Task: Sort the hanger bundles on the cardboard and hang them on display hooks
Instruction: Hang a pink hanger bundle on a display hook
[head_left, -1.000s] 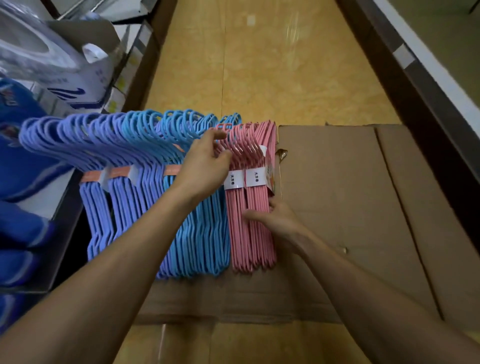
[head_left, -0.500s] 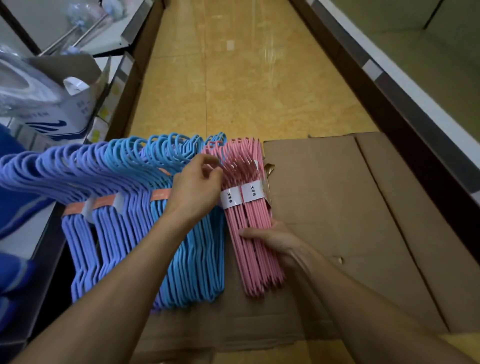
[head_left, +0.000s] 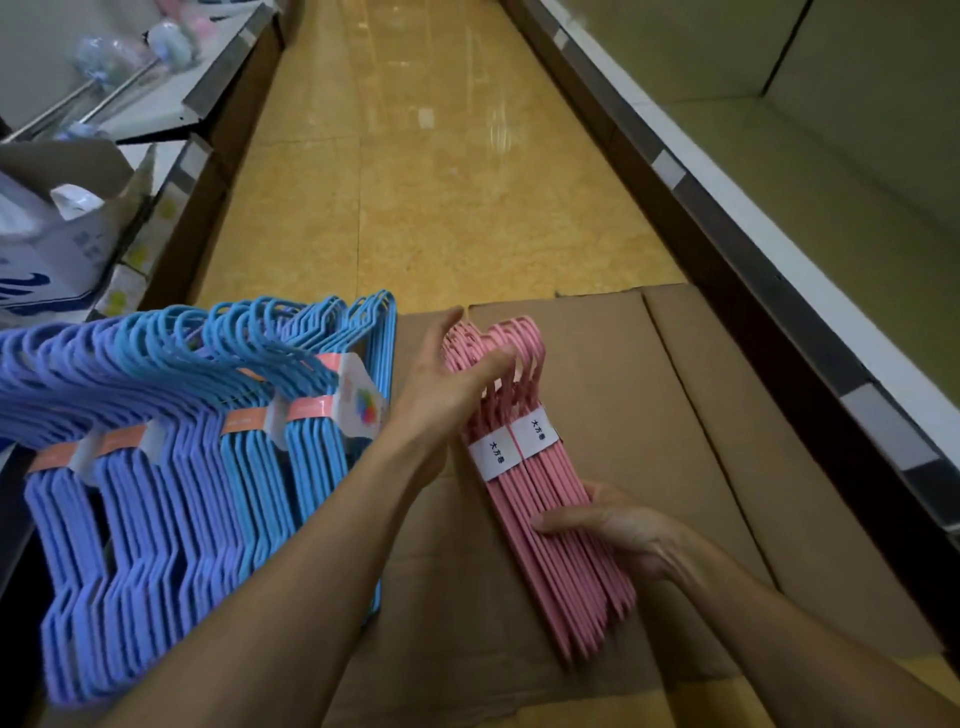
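Note:
Two pink hanger bundles (head_left: 550, 525), each with a white paper band, lie tilted over the flattened cardboard (head_left: 649, 415). My right hand (head_left: 618, 530) grips them from the right at mid-length. My left hand (head_left: 447, 384) has its fingers spread and pressed against the hook ends of the pink bundles. To the left, several blue hanger bundles (head_left: 291, 431) and purple-blue ones (head_left: 104, 509) with orange bands stand in a row, leaning on each other, apart from the pink ones.
A yellow tiled aisle floor (head_left: 426, 171) runs ahead. A pale shelf unit with a dark base (head_left: 779, 291) lines the right side. Left shelves hold a white and blue box (head_left: 57, 260) and metal rods (head_left: 88, 104).
The pink bundles have moved right, away from the blue row, opening a gap. My left hand has opened from a pinch on the hooks to spread fingers. The camera has tilted upward.

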